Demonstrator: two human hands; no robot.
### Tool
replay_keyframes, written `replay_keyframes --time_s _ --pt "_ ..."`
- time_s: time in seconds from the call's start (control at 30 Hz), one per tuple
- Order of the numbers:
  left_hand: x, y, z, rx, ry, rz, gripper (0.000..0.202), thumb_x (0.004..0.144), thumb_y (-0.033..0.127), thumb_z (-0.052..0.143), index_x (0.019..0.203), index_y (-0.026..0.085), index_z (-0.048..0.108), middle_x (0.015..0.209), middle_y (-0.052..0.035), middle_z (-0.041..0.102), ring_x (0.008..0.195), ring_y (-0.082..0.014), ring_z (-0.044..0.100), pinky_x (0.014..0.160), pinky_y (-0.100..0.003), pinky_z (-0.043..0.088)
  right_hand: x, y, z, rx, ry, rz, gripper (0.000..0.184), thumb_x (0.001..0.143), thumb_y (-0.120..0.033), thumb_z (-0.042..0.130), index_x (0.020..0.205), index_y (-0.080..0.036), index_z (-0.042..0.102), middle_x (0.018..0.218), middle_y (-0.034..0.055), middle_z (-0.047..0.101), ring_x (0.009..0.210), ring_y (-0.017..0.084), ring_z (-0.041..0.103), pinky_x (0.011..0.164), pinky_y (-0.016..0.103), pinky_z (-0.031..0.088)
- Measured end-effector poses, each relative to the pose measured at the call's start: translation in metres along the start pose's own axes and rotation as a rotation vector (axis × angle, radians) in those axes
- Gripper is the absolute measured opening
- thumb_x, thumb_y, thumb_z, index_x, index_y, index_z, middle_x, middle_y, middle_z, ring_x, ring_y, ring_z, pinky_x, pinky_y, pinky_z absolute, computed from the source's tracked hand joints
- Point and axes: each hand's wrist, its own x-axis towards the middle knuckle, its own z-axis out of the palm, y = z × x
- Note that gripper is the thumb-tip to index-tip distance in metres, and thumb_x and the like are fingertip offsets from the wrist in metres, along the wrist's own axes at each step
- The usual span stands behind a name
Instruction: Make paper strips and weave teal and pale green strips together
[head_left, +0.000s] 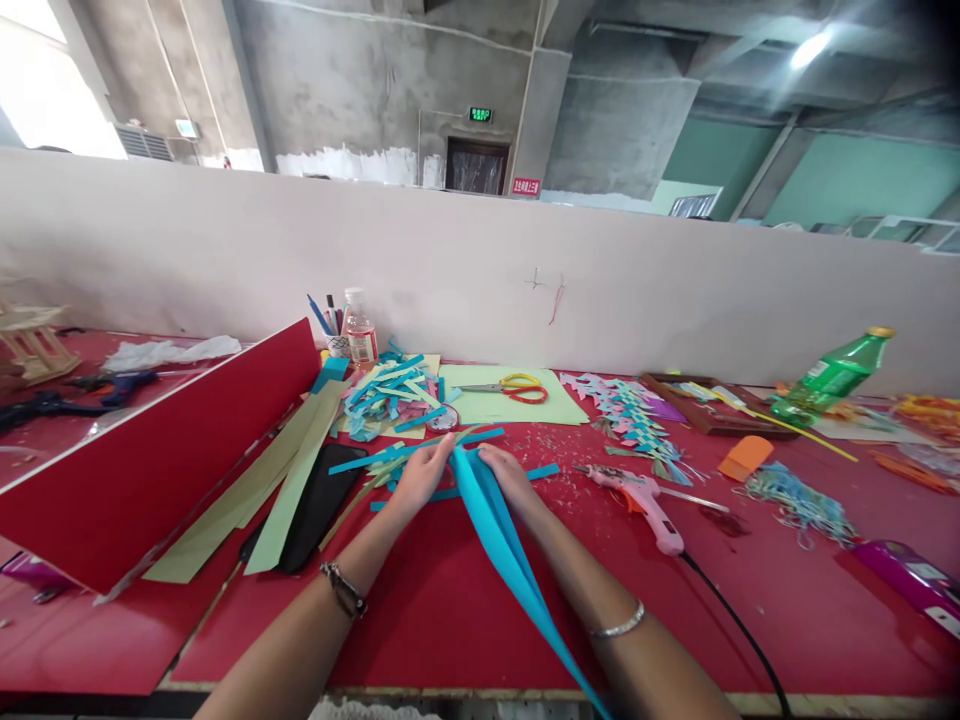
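Note:
A long blue paper strip [495,535], folded lengthwise, runs from my fingers down past the table's front edge. My left hand [424,472] pinches its upper end from the left. On the other side my right hand [508,478] grips the same end, thumb toward the left hand. Short blue strips [544,471] and pale green strips [390,455] lie on the red table [450,630] under and around both hands. Behind them is a heap of cut blue, green and pink strips [394,390]. Yellow-and-red scissors [517,388] rest on a pale green sheet [469,407].
A pink glue gun [645,505] with a black cord lies at the right. Woven paper pieces [634,420], a brown tray [701,415] and a tilted green bottle [832,378] are beyond it. A red divider board [187,470] stands left, beside long green paper strips [289,490].

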Motion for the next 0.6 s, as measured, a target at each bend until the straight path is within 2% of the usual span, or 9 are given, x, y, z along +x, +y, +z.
replay_keyframes --time_s 0.1,0.23,0.33,0.43,0.6 --pt "-0.005 0.008 0.002 -0.103 -0.033 -0.187 0.057 0.073 0.06 0.033 0.082 0.013 0.064 0.064 -0.0042 0.061 0.053 -0.0138 0.054 0.055 -0.024 0.042 0.003 0.001 -0.001 -0.085 -0.039 -0.052 0.025 0.063 -0.04 0.059 0.055 -0.017 0.053 0.052 -0.004 0.045 0.05 0.009 0.039 0.048 0.022 0.03" --pt "-0.015 0.016 0.012 -0.089 -0.022 -0.165 0.045 0.07 0.048 0.05 0.105 0.019 0.055 0.08 -0.0028 0.062 0.066 -0.0142 0.056 0.057 -0.023 0.044 0.003 0.005 0.001 -0.164 -0.066 -0.12 0.028 0.065 -0.042 0.056 0.054 -0.017 0.049 0.051 -0.005 0.038 0.051 0.008 0.033 0.047 0.021 0.026" --pt "-0.018 0.014 0.018 -0.125 0.016 -0.172 0.041 0.068 0.035 0.057 0.106 0.02 0.053 0.075 -0.001 0.061 0.066 -0.0138 0.055 0.059 -0.023 0.044 0.003 0.007 0.001 -0.212 -0.071 -0.16 0.028 0.069 -0.04 0.053 0.055 -0.017 0.045 0.053 -0.0049 0.035 0.051 0.008 0.031 0.047 0.022 0.024" --pt "-0.016 0.009 0.015 -0.234 0.02 -0.251 0.036 0.068 0.023 0.056 0.104 0.021 0.055 0.071 0.0001 0.06 0.062 -0.0125 0.054 0.06 -0.024 0.045 0.004 0.007 -0.002 -0.236 -0.028 -0.185 0.03 0.071 -0.04 0.049 0.053 -0.018 0.037 0.052 -0.0054 0.029 0.05 0.008 0.027 0.046 0.022 0.021" --pt "-0.007 0.002 0.004 -0.4 -0.007 -0.332 0.036 0.068 0.017 0.056 0.104 0.018 0.056 0.076 -0.0027 0.065 0.062 -0.0138 0.057 0.057 -0.025 0.045 0.007 0.004 -0.007 -0.234 0.018 -0.175 0.031 0.07 -0.041 0.047 0.053 -0.019 0.034 0.053 -0.0052 0.028 0.051 0.008 0.026 0.047 0.022 0.022"
